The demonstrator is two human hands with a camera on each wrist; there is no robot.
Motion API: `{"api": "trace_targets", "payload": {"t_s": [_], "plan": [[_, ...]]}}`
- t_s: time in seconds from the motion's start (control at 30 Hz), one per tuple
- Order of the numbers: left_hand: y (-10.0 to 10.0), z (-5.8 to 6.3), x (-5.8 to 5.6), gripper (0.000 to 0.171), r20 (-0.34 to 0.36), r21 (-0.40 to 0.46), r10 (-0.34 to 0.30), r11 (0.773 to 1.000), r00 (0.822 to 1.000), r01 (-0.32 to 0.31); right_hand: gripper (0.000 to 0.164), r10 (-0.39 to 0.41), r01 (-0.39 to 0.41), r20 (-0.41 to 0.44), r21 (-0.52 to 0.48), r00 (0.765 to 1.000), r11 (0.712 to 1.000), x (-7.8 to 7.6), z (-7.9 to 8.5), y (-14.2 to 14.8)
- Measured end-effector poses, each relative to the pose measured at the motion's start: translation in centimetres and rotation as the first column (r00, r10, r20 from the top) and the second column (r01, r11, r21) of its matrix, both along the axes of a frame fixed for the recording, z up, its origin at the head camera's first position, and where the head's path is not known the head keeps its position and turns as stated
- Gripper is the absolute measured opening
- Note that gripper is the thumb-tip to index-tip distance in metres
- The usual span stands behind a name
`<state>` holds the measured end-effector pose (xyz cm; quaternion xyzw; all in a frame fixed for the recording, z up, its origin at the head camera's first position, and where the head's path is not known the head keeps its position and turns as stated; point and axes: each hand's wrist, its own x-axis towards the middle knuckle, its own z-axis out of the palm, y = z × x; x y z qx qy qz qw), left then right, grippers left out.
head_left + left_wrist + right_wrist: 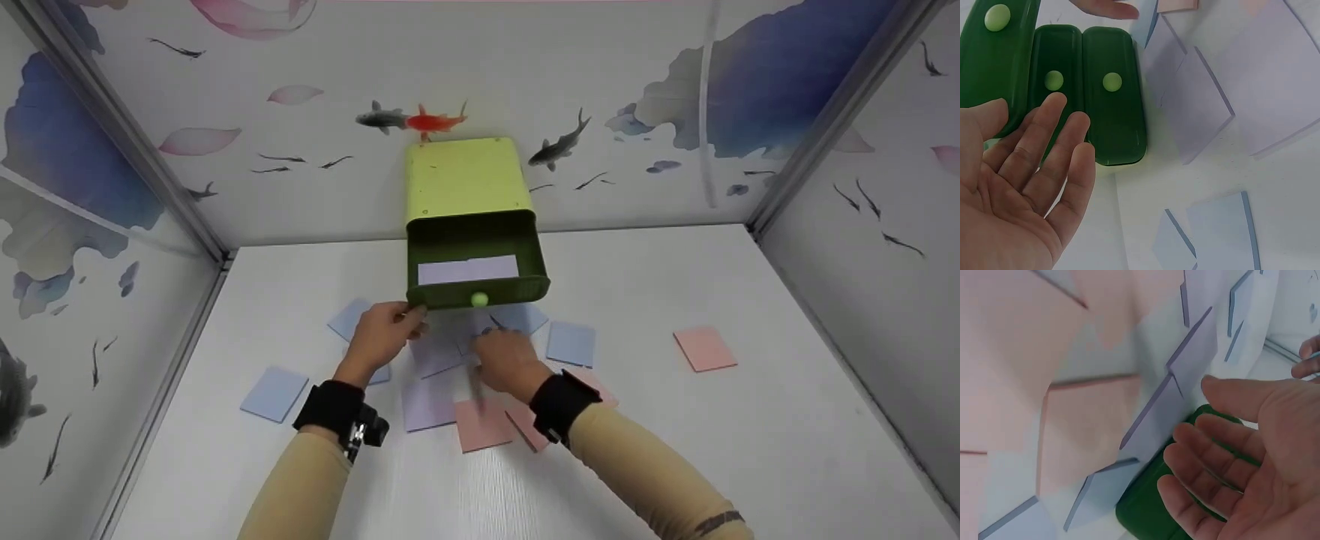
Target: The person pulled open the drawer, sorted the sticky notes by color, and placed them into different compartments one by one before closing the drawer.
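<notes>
A yellow-green box (469, 180) stands at the back, its top green drawer (517, 289) pulled out with pale purple cards (469, 270) inside. At the drawer's front left corner, my left hand (380, 334) pinches the edge, thumb on the front and fingers under it. My right hand (510, 360) hovers below the drawer, over the spread square cards, with loosely bent fingers and nothing visible in it. Nearest are purple cards (1196, 351) and a blue card (523, 319). Pink cards (482, 426) lie under and beside the right wrist.
Two further drawers (1112, 112) with round knobs sit closed below the top one. Blue cards (275, 394) lie to the left, another blue card (571, 343) and a pink card (705, 348) to the right. Patterned walls (637, 45) enclose the white table (675, 465).
</notes>
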<state>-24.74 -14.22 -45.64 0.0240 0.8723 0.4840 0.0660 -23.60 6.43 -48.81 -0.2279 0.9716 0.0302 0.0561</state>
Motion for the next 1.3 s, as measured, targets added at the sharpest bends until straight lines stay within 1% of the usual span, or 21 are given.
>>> {"api": "trace_targets", "payload": {"t_s": [0.1, 0.2, 0.3, 0.47, 0.57, 0.7, 0.97, 1.13, 1.3], "plan": [[-0.1, 0.0, 0.1, 0.034, -0.006, 0.002, -0.001, 1.000, 1.000, 0.001, 0.031, 0.082, -0.083, 0.013, 0.076, 0.997, 0.994, 0.6, -0.4, -1.7], [-0.2, 0.0, 0.2, 0.035, -0.010, 0.007, 0.000, 1.000, 1.000, 0.000, 0.039, 0.159, -0.162, 0.032, 0.130, 0.987, 0.978, 1.3, -1.1, -3.2], [-0.3, -0.1, 0.2, 0.035, -0.004, 0.008, 0.004, 1.000, 1.000, -0.004, 0.048, 0.213, -0.219, 0.060, 0.123, 0.975, 0.968, 1.9, -1.9, -4.3], [-0.3, -0.2, 0.2, 0.037, -0.003, 0.002, 0.005, 1.000, 1.000, -0.005, 0.060, 0.248, -0.255, 0.088, 0.079, 0.965, 0.964, 2.3, -2.9, -5.3], [-0.3, -0.2, 0.2, 0.036, -0.004, 0.007, 0.009, 1.000, 1.000, -0.009, 0.060, 0.261, -0.266, 0.071, 0.088, 0.963, 0.960, 2.5, -3.5, -5.7], [-0.3, -0.2, 0.3, 0.037, -0.005, 0.014, 0.008, 1.000, 1.000, -0.008, 0.062, 0.260, -0.264, 0.044, 0.132, 0.965, 0.955, 2.6, -4.0, -6.2], [-0.4, -0.1, 0.5, 0.038, -0.010, 0.032, -0.002, 0.999, 1.000, 0.002, 0.070, 0.217, -0.228, 0.082, 0.163, 0.973, 0.960, 2.2, -4.3, -7.0], [-0.4, -0.1, 0.4, 0.037, -0.010, 0.041, 0.010, 0.999, 1.000, -0.009, 0.075, 0.198, -0.210, 0.079, 0.178, 0.977, 0.961, 1.9, -4.5, -7.3], [-0.1, -0.1, 0.1, 0.036, -0.007, 0.033, 0.000, 0.999, 1.000, 0.000, 0.081, 0.186, -0.195, 0.063, 0.200, 0.981, 0.960, 1.8, -4.5, -7.3]]}}
